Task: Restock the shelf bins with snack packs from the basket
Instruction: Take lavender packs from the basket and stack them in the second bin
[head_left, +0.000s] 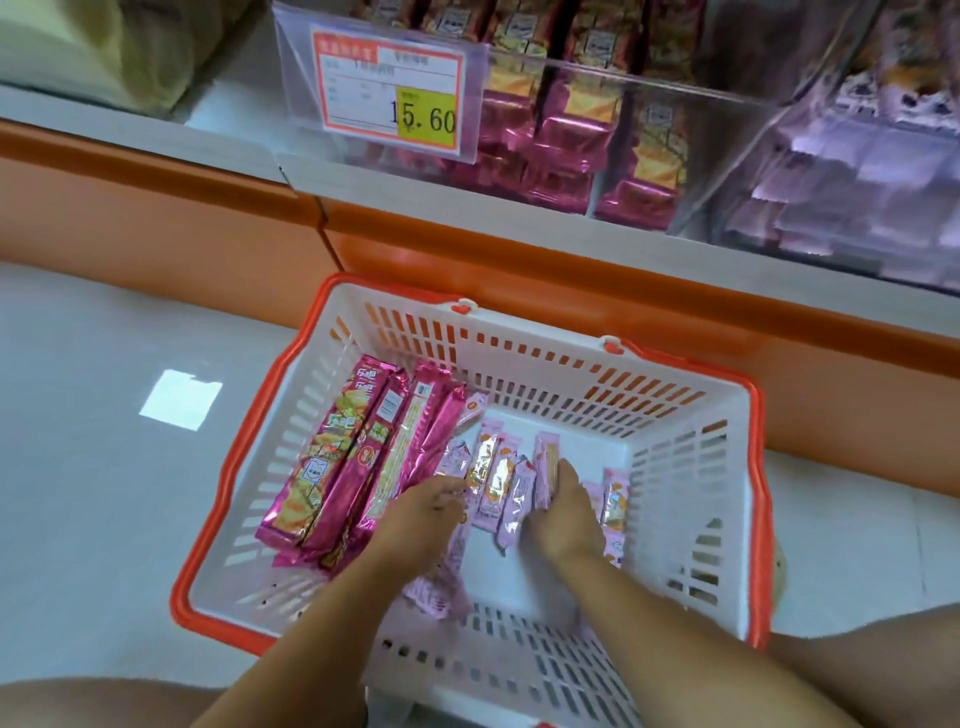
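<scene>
- Right grip: fingers curled round one of the small pink packs, which stands on edge against the fingertips. Judged a real hold, not just a touch.
- Left grip: palm down, fingers bent onto the near ends of the same cluster. Cannot tell whether it clasps a pack or only presses on it.
- Small pink packs lie loose on the bottom of the basket, mostly between the two grips, with a few under the left wrist and a couple just beyond the right grip.
- Likely reason for two grips from opposite sides: crowd the scattered packs into one bundle and lift several at once.
- Long magenta packs lie side by side along the basket's left wall, apart from the gathering.
- Basket sits on the floor, just below the shelf bins, so the carry up is short.
- Right-hand bin holds pale lilac packs, probably the match; print too blurred to confirm.
- Price tag reads 15.60 on the magenta bin.
- Step: gathering; nothing lifted clear yet.
</scene>
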